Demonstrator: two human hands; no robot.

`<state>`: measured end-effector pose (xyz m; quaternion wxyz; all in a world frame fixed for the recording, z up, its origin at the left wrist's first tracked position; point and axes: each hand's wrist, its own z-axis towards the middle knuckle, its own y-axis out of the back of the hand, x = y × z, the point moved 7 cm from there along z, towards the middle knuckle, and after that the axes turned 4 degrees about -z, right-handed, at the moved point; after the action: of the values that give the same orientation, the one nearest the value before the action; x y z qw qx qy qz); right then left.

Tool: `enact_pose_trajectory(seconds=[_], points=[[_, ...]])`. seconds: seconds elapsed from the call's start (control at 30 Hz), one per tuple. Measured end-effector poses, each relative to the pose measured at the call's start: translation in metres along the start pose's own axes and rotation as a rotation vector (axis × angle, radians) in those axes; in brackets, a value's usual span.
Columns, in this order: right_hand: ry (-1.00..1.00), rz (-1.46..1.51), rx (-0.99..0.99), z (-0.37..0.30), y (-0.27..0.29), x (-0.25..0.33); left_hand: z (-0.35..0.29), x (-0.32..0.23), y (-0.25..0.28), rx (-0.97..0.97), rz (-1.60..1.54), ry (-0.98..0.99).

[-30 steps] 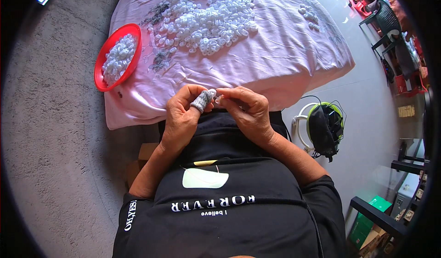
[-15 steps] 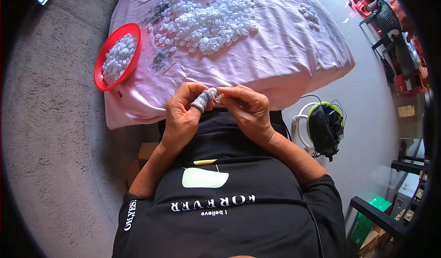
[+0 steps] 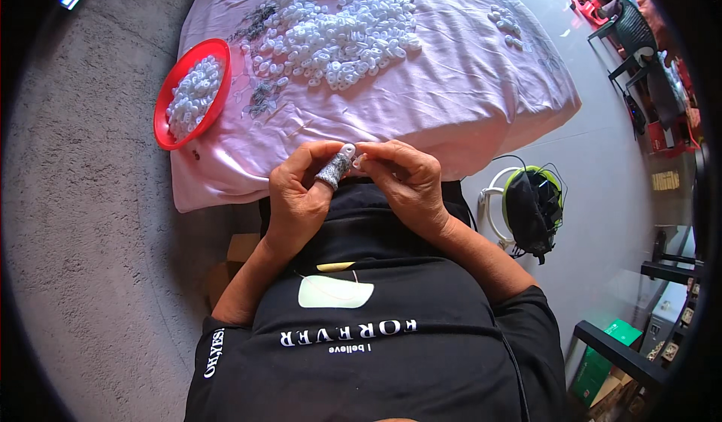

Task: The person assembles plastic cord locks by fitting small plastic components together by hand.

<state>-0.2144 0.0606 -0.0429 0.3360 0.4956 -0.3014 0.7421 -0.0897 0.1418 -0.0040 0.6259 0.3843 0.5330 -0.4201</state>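
Note:
My left hand (image 3: 302, 189) pinches a small white oval plastic piece with a hole (image 3: 347, 150) between thumb and forefinger. A grey fabric sleeve (image 3: 333, 171) wraps that thumb. Right beside it, my right hand (image 3: 408, 183) is closed in a pinch on another small white piece (image 3: 359, 161), mostly covered by the fingers. Both hands are held close together at the near edge of the pink cloth (image 3: 451, 113). Beyond them a large heap of like white pieces (image 3: 338, 38) is spread over the cloth.
A red bowl (image 3: 223, 91) full of white pieces rests at the cloth's left edge. Small dark grey bits (image 3: 263, 97) lie by the heap, and a few white pieces (image 3: 505, 22) sit apart at right. A lime-and-black object (image 3: 532, 207) stands on the floor at right.
My left hand has shifted slightly, and its thumb has tilted so the white piece shows more plainly. My right hand has barely moved.

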Motion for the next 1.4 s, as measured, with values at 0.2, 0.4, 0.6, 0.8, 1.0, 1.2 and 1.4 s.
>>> enact_pose_trajectory(seconds=[0.2, 0.4, 0.6, 0.8, 1.0, 1.2, 1.4], points=[[0.010, 0.004, -0.004, 0.001, -0.001, 0.001, -0.001, 0.000, -0.002, 0.038, 0.070, -0.027], [-0.002, 0.024, -0.002, 0.001, -0.001, 0.001, -0.001, 0.001, -0.002, 0.028, 0.037, -0.002], [0.001, 0.039, 0.000, 0.000, -0.001, 0.002, -0.001, 0.000, -0.004, 0.048, 0.025, -0.019], [0.003, 0.021, 0.014, 0.000, -0.001, 0.005, -0.001, -0.003, -0.004, 0.086, 0.051, -0.092], [0.022, -0.007, 0.062, 0.002, -0.003, 0.007, -0.001, -0.005, -0.004, 0.084, 0.091, -0.104], [-0.045, 0.068, 0.072, 0.001, -0.004, 0.004, 0.003, -0.008, -0.005, 0.060, 0.149, -0.184], [-0.172, 0.228, 0.054, -0.001, -0.003, -0.005, 0.005, -0.017, -0.010, 0.034, 0.405, -0.274]])
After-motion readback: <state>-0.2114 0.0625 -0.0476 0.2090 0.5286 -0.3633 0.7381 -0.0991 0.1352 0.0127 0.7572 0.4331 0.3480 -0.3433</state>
